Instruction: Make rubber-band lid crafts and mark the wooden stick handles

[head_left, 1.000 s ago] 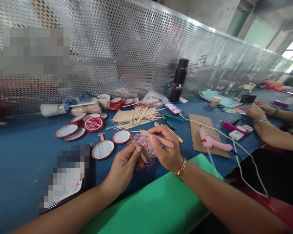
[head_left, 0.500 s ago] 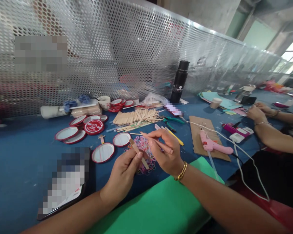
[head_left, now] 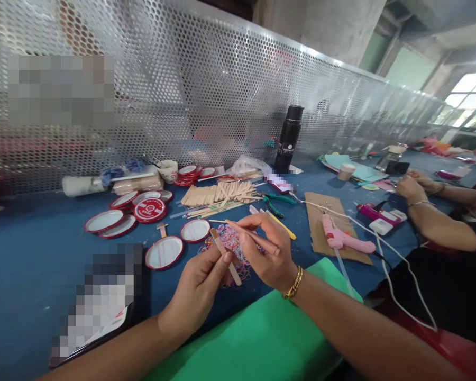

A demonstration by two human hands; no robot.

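Note:
My left hand (head_left: pixel 200 283) pinches a wooden craft stick (head_left: pixel 223 251) between thumb and fingers, tilted, with a brown-coloured upper end. In my right hand (head_left: pixel 267 251) is a slim pinkish pen (head_left: pixel 257 238), held in a writing grip with its tip close to the stick's brown end; I cannot tell whether they touch. Beneath both hands lies a tangle of multicoloured loops (head_left: pixel 238 233). Left of it are a white-faced jar lid (head_left: pixel 195 231) and another lid (head_left: pixel 164 253) with a small stick piece (head_left: pixel 162 230) at its top edge.
Behind are a pile of craft sticks (head_left: pixel 210 194), stacked red lids (head_left: pixel 149 210), green-handled pliers (head_left: pixel 280 198) and a black bottle (head_left: pixel 289 138). A pink glue gun (head_left: pixel 343 238) rests on cardboard (head_left: pixel 311 225), its cord trailing right. Another person's hands (head_left: pixel 410 185) work at far right.
The view has shifted slightly. Both hands keep their holds on the craft stick and the pen, with the pen tip still near the stick's brown end.

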